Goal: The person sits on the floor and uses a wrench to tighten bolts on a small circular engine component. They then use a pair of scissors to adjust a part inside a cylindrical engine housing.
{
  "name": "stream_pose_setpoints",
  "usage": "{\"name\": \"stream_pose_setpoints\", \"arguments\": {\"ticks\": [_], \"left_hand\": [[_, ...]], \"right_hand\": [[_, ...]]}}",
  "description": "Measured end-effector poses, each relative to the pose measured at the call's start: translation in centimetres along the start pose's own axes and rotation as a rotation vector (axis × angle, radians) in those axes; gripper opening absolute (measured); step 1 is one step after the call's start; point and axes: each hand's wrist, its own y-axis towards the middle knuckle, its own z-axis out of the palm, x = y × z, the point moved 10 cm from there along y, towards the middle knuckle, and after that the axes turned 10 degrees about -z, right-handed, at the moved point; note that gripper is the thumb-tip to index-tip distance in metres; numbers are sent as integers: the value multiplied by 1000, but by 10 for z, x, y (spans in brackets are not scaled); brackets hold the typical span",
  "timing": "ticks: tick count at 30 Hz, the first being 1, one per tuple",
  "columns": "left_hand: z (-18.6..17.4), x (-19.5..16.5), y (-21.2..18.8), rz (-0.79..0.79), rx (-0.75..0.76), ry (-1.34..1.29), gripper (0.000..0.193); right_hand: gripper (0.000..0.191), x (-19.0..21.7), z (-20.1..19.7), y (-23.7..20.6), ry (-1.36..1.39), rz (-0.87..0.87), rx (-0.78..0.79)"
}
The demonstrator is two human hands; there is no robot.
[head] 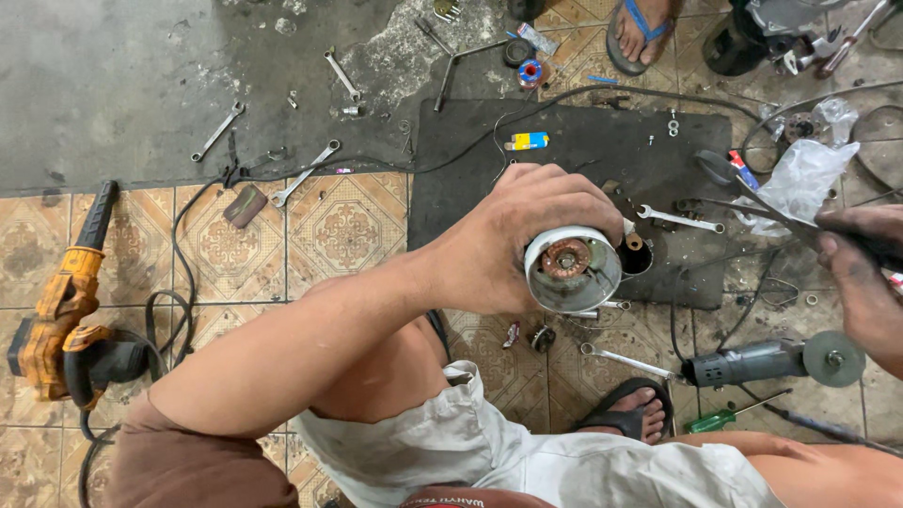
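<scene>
1. Now I see my left hand (513, 240) clamped around a white motor housing (572, 270), held above the black mat (564, 141).
2. My right hand (861, 273) grips a dark tool (752, 202), apart from it.
3. Below lies a grey angle grinder (762, 360).

A yellow power tool (58, 315) lay on the patterned tile floor (343, 230) at the left, its black cord looping beside it. Several wrenches (306, 173) were scattered over the grey concrete. A dark rubber mat (583, 141) carried a small yellow-and-blue item (528, 141) and another wrench (679, 220). An angle grinder (767, 360) rested near a green-handled screwdriver (722, 420), and a crumpled clear plastic bag (801, 177) sat at the right.
</scene>
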Motion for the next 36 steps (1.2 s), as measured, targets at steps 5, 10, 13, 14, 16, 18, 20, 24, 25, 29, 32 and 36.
{"name": "stream_pose_setpoints", "arguments": {"ticks": [5,10,13,14,16,18,20,24,25,29,32,36], "left_hand": [[4,-2,-1,-2,7,41,72],[6,-1,-2,-10,13,47,72],[5,-1,-2,-7,11,41,71],[5,-1,-3,-6,8,40,70],[4,-2,-2,-7,1,39,69],[4,-2,-3,-11,2,42,69],[5,-1,-2,-16,4,46,69],[5,-1,-2,-19,7,44,68],[5,-2,-2,-17,8,42,68],[5,-5,-3,3,0,50,68],[5,-7,-4,6,3,58,69],[6,-8,-4,9,12,60,68]], "right_hand": [[21,5,4,5,47,-38,6],[24,7,4,4,-27,-24,44],[24,6,4,5,-17,14,39],[23,7,4,5,-18,27,39],[22,6,4,4,-44,48,48],[22,5,4,5,-57,59,56],[22,4,5,5,-29,59,52],[21,3,7,7,10,28,39],[21,2,7,7,-4,27,44],[24,2,7,6,37,39,40],[21,6,5,4,-34,19,55],[18,10,7,6,35,-1,30]]}}
